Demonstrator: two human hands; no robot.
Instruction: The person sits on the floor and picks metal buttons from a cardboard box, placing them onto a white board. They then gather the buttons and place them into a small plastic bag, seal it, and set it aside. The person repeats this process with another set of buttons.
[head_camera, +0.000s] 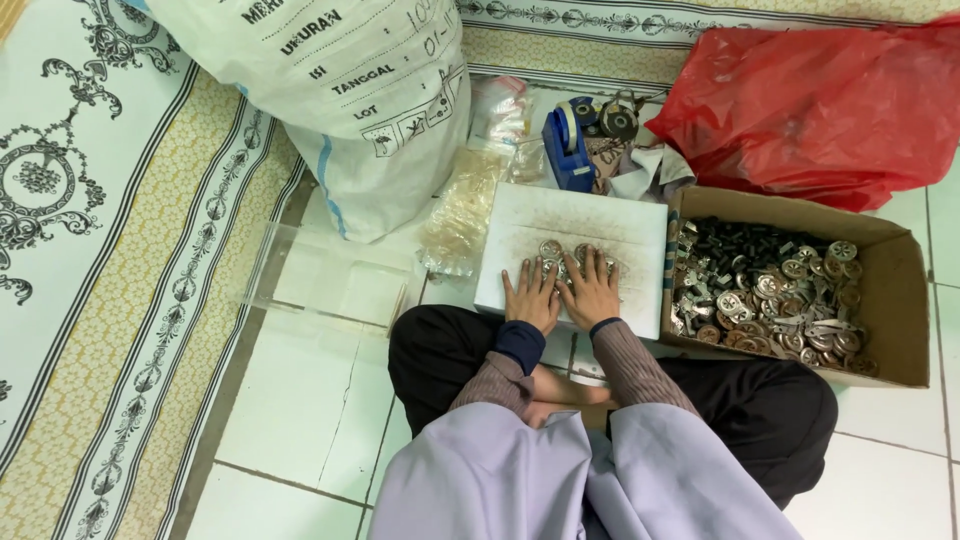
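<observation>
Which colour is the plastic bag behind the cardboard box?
Red; the plastic bag shows best in the head view.

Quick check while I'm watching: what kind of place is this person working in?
Probably a home floor used for piecework, not a factory bench. The person sits cross-legged on white floor tiles beside a patterned mat, with a cardboard box of small metal parts and a large woven sack nearby.

- A big white sack (340, 90) with black print stood at the top, on the floor.
- A red plastic bag (820, 95) lay at the top right, behind the cardboard box (905, 300).
- A blue tape holder (568, 140) sat between the sack and the red bag.
- Small clear bags (462, 210) lay in a pile just beside the sack.
- A clear plastic tray (330, 280) lay on the white floor tiles (290, 400).
- A patterned mat (110, 250) covered the floor on the left.
</observation>
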